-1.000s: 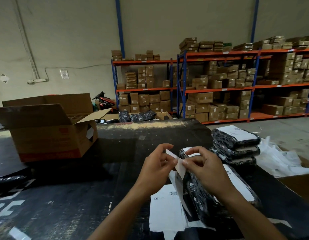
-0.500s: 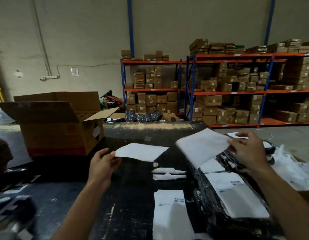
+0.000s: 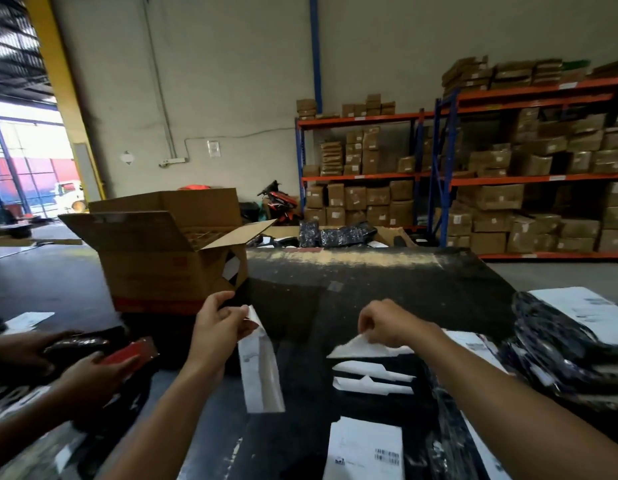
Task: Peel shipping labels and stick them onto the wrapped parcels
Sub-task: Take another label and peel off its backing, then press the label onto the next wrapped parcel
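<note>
My left hand (image 3: 220, 327) pinches the top corner of a white printed label (image 3: 259, 370), which hangs down above the black table (image 3: 370, 289). My right hand (image 3: 387, 323) pinches a white paper piece (image 3: 361, 348) low over the table, just behind two folded white strips (image 3: 370, 375). Another label sheet (image 3: 364, 452) with a barcode lies flat near me. Black wrapped parcels (image 3: 557, 344) are stacked at the right, the top one bearing a white label (image 3: 588, 311). A further wrapped parcel (image 3: 449, 441) lies under my right forearm.
An open cardboard box (image 3: 162, 261) stands at the table's left, behind my left hand. Another person's hands (image 3: 89, 379) work at the far left with a red object (image 3: 131, 351). Shelves of cartons (image 3: 491, 174) line the back wall.
My right hand came from the parcels at the right to the table's middle, lowering its white paper to the folded strips. The left hand's label now hangs down. Another person's hands came into view.
</note>
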A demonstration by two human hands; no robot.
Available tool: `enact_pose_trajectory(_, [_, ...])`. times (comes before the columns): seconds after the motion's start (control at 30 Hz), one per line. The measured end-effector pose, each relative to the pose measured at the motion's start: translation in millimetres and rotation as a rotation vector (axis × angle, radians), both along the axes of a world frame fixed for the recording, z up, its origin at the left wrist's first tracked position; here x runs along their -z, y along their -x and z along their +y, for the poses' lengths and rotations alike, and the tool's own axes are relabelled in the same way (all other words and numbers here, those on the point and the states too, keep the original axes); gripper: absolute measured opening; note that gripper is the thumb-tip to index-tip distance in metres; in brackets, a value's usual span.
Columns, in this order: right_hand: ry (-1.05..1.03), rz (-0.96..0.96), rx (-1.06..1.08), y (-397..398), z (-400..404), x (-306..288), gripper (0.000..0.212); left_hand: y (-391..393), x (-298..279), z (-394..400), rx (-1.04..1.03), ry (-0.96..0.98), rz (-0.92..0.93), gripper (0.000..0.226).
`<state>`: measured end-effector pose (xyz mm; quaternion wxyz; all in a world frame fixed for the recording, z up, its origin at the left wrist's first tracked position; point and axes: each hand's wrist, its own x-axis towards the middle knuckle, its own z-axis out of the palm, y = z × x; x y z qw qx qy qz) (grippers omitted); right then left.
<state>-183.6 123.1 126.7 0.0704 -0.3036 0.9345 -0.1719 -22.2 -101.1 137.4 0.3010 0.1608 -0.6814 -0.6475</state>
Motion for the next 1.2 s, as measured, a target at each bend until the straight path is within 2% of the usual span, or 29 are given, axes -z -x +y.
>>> enact_pose_trajectory(0.17, [-0.18,-0.008,-0.059,12,-20,33,0.028,2,1,2,-0.031,0.022,-0.011,0.036])
enact_pose_trajectory(0.33, [-0.166,0.041,-0.045,14,-17,39,0.032,1,-1,6,-0.016,0.0,0.002,0.033])
enact_pose_trajectory(0.53, [0.135,0.034,-0.115,-29,-15,-18,0.023,7,-9,26,0.05,-0.012,0.032,0.031])
enact_pose_trajectory(0.7, [0.253,0.022,-0.17,-94,-3,-46,0.041,10,-11,60,0.137,-0.027,0.055,0.027])
enact_pose_trajectory(0.8, [0.233,0.083,-0.104,-118,9,-43,0.046,9,-15,84,0.215,-0.044,0.065,0.027])
enact_pose_trajectory(1.0, [0.269,0.236,0.081,-141,42,-32,0.024,2,-21,126,0.361,-0.067,0.049,0.027])
enact_pose_trajectory(1.2, [0.334,0.329,0.226,-148,79,-41,0.024,-1,-36,145,0.498,-0.19,0.124,0.023])
